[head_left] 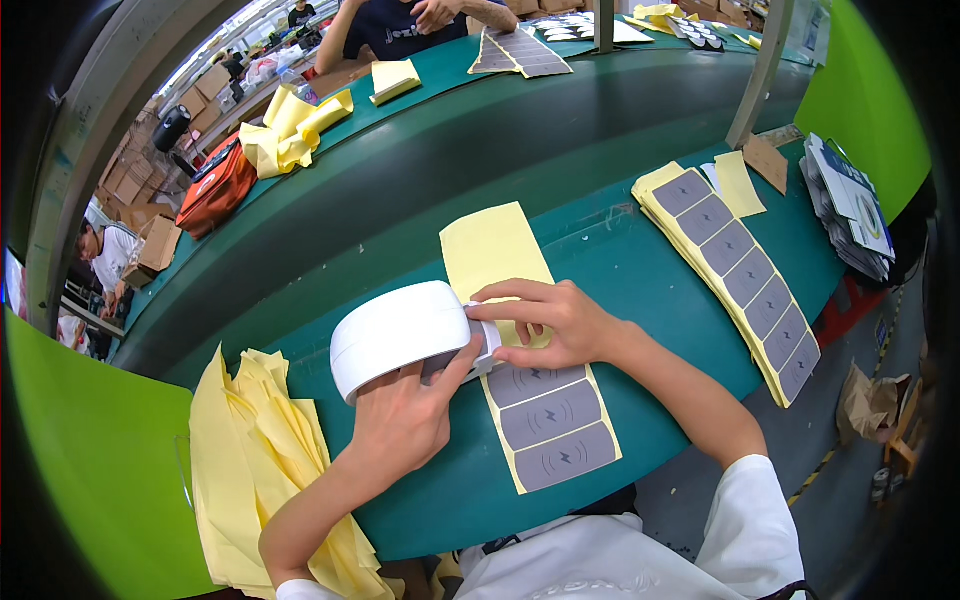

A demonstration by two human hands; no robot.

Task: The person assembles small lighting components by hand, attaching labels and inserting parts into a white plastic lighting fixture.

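The left hand (400, 420) grips a white box (398, 335), the right hand (545, 322) presses a grey sticker (487, 345) on it, 3 wait on the yellow sheet (495, 250).

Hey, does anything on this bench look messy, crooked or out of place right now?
Only the used yellow backing sheets draped crumpled over the table's near left edge, and a crumpled yellow pile across it. The grey sticker sheets lie flat.

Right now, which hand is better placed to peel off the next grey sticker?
Probably the right hand: its fingers already rest on the yellow sticker sheet, just above the remaining grey stickers. The left hand is busy gripping the white oval device.
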